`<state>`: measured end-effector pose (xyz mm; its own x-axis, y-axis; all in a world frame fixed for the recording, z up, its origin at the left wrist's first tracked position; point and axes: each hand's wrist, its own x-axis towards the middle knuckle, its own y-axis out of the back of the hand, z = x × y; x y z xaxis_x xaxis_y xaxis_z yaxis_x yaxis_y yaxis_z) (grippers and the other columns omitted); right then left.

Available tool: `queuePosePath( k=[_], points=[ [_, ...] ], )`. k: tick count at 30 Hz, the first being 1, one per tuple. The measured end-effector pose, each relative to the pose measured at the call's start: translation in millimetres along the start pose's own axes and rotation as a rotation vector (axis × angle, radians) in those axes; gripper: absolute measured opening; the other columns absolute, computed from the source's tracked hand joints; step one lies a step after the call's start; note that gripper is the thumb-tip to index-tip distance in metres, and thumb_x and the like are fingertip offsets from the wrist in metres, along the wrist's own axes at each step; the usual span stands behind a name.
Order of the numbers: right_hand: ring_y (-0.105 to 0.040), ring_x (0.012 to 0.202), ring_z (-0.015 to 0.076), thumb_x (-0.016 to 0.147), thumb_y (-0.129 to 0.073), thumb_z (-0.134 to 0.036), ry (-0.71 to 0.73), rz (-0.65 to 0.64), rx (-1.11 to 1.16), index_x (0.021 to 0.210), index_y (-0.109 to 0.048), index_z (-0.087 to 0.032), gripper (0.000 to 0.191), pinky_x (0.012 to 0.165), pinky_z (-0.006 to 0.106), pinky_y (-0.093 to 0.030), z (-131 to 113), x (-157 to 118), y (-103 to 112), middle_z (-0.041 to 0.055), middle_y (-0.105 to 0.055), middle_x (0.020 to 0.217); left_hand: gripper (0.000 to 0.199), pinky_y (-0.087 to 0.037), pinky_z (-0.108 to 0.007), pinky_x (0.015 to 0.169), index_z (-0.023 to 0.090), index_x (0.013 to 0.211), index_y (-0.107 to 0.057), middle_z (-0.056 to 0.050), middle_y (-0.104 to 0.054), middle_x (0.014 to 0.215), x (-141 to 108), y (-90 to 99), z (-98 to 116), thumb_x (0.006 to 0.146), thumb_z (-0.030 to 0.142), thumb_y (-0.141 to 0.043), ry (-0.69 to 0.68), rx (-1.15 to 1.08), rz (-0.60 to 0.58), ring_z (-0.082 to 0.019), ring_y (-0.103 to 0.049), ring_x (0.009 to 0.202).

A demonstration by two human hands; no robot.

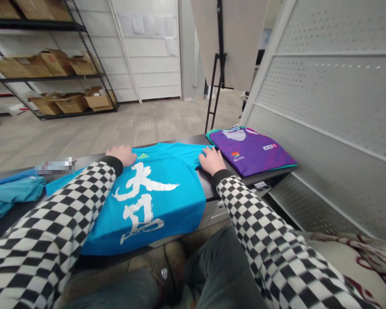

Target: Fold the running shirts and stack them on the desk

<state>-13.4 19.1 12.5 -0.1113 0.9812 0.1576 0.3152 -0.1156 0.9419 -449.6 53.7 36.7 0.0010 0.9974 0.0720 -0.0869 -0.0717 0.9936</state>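
A bright blue T-shirt (180,206) with large white brush characters and a small yellow-green logo lies spread over a dark bench, its lower part hanging over the near edge. My left hand (122,155) rests at the shirt's far left side near the logo, fingers curled on the fabric. On the right sleeve lies my right hand (212,161), fingers spread. Right beside it is a folded purple shirt (252,150), stacked on green-blue fabric. Crumpled teal clothing (14,193) lies at the bench's left end.
The dark bench (193,140) runs across in front of me. Beyond it stand a shelf (48,79) with cardboard boxes (56,62) and a black easel stand (214,92). A perforated grey panel (324,94) rises at the right. Patterned cloth (357,262) lies at the lower right.
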Motion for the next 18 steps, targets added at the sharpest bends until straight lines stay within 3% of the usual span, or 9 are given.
queuePosePath(
  k=[4, 6, 8, 11, 13, 16, 18],
  points=[
    [-0.047, 0.158, 0.0373, 0.108, -0.041, -0.030, -0.005, 0.017, -0.029, 0.143, -0.073, -0.012, 0.050, 0.137, 0.059, -0.027, -3, -2, 1, 0.0189, -0.059, 0.169, 0.071, -0.033, -0.044, 0.138, 0.011, 0.170, -0.054, -0.018, -0.051, 0.177, 12, -13.6, 122, 0.111, 0.047, -0.037, -0.290, -0.115, 0.036, -0.032, -0.045, 0.166],
    [-0.048, 0.156, 0.0378, 0.107, -0.043, -0.031, 0.001, 0.029, -0.036, 0.138, -0.075, -0.012, 0.048, 0.135, 0.058, -0.030, -4, -4, 1, 0.0198, -0.063, 0.165, 0.075, -0.028, -0.046, 0.140, 0.013, 0.176, -0.046, -0.016, -0.040, 0.184, 12, -26.0, 172, 0.113, 0.052, -0.033, -0.356, -0.146, -0.017, -0.032, -0.036, 0.172],
    [-0.047, 0.157, 0.0382, 0.107, -0.043, -0.032, 0.004, 0.047, -0.029, 0.139, -0.075, -0.012, 0.049, 0.135, 0.058, -0.030, -5, -5, 1, 0.0202, -0.063, 0.165, 0.080, -0.023, -0.055, 0.141, 0.016, 0.180, -0.039, -0.016, -0.031, 0.188, 12, -36.6, 202, 0.113, 0.060, -0.034, -0.337, -0.125, -0.088, -0.036, -0.027, 0.175],
    [-0.042, 0.162, 0.0376, 0.107, -0.041, -0.032, 0.006, 0.055, -0.004, 0.145, -0.072, -0.011, 0.053, 0.137, 0.059, -0.028, -6, -5, 1, 0.0189, -0.056, 0.172, 0.089, -0.015, -0.066, 0.141, 0.022, 0.184, -0.030, -0.013, -0.020, 0.191, 17, -42.9, 215, 0.110, 0.072, -0.037, -0.289, -0.077, -0.159, -0.041, -0.017, 0.177],
    [-0.038, 0.165, 0.0377, 0.108, -0.040, -0.034, 0.006, 0.029, 0.008, 0.149, -0.070, -0.012, 0.055, 0.137, 0.061, -0.026, -6, -5, 1, 0.0178, -0.051, 0.177, 0.093, -0.015, -0.065, 0.141, 0.022, 0.183, -0.032, -0.014, -0.021, 0.191, 24, -40.8, 213, 0.107, 0.076, -0.040, -0.280, -0.060, -0.183, -0.041, -0.019, 0.177],
    [-0.034, 0.168, 0.0394, 0.108, -0.041, -0.038, 0.005, -0.012, 0.005, 0.154, -0.066, -0.013, 0.058, 0.137, 0.064, -0.024, -6, -4, 0, 0.0177, -0.046, 0.180, 0.091, -0.020, -0.061, 0.141, 0.020, 0.181, -0.038, -0.018, -0.029, 0.188, 33, -36.2, 211, 0.109, 0.076, -0.037, -0.280, -0.067, -0.113, -0.040, -0.028, 0.174],
    [-0.032, 0.169, 0.0395, 0.108, -0.040, -0.041, 0.003, -0.018, 0.004, 0.160, -0.061, -0.012, 0.063, 0.138, 0.064, -0.022, -7, -4, -1, 0.0178, -0.043, 0.182, 0.089, -0.019, -0.061, 0.140, 0.021, 0.182, -0.035, -0.018, -0.027, 0.189, 35, -36.8, 212, 0.111, 0.074, -0.032, -0.281, -0.061, -0.088, -0.040, -0.025, 0.175]
  ],
)
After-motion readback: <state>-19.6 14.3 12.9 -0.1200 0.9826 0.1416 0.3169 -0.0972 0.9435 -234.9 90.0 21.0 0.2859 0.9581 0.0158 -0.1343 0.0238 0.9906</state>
